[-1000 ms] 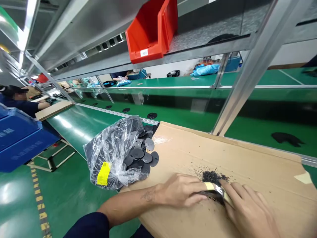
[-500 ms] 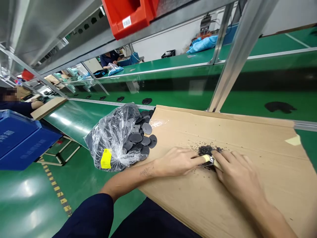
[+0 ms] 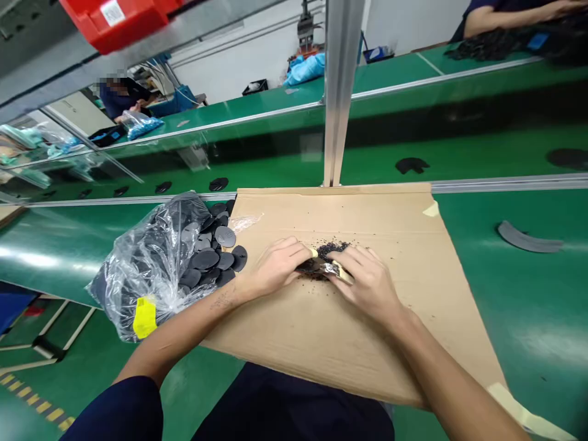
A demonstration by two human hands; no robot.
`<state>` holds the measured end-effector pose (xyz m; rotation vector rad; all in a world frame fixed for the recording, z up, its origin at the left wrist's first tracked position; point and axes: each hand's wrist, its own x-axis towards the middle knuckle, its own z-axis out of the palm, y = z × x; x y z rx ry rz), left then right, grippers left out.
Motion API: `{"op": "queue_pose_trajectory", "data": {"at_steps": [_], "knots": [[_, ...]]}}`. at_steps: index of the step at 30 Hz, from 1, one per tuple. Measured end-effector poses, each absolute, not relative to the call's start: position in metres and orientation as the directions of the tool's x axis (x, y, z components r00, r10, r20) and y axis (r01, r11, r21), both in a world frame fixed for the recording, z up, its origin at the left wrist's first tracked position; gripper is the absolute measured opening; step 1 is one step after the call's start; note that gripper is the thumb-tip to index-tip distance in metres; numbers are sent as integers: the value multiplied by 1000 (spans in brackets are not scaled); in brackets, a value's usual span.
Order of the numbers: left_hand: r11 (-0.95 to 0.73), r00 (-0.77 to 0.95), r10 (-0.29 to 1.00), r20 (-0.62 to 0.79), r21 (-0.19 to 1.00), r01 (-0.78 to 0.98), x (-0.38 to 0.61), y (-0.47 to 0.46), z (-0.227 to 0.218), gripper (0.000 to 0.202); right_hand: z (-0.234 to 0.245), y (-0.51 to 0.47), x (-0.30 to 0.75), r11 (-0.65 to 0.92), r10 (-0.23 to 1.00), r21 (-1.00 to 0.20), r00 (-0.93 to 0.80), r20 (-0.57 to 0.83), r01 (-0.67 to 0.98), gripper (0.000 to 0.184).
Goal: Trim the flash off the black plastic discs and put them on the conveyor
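Overlying the worktop (image 3: 533, 300): a cardboard sheet (image 3: 321, 343).
Left hand (image 3: 281, 264) and right hand (image 3: 370, 278) flank a dark piece (image 3: 310, 266) lying left-to-right, the left pinching it, the right gripping a silvery item (image 3: 329, 268) at its end; black bits (image 3: 331, 247) beyond.

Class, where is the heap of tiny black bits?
In the head view, the heap lies slightly right of centre on tan cardboard, beside the right hand.

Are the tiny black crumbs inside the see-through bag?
No, the tiny black crumbs lie loose on the cardboard, beside the left hand and the right hand, away from the see-through bag.
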<state>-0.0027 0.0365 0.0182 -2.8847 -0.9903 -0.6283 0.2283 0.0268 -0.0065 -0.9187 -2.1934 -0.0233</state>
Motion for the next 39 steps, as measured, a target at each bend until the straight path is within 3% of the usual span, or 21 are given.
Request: {"op": "queue_pose_trajectory", "data": {"at_steps": [5,10,14,18,22,24,29,33,39], "knots": [[-812,683,580,444,255,524,1,36,16,14,-6,23,225,797,515,-187,-484,707,575,19],[-777,707,607,364,458,432,-7,41,31,50,-4,20,225,778,510,-143,-481,713,612,20],[-702,727,645,236,558,442,-9,48,43,41,-2,18,225,760,515,-125,-474,715,638,25],[-701,753,638,158,524,484,-5,58,46,28,-2,19,226,780,503,-139,-480,719,610,27],[-782,796,571,202,428,453,-11,88,56,25,-5,25,231,780,516,-174,-459,723,602,21],[-773,750,620,229,340,535,-19,114,62,22,-7,27,233,771,530,-186,-453,717,609,20],[-481,449,872,197,166,861,-45,195,66,18,-10,26,235,759,552,-189,-460,695,624,23],[-315,285,940,187,158,936,-65,245,52,17,-7,26,233,751,552,-182,-452,701,635,18],[-142,127,987,97,157,977,-87,277,30,32,-3,28,232,735,579,-216,-430,693,643,19]]}}
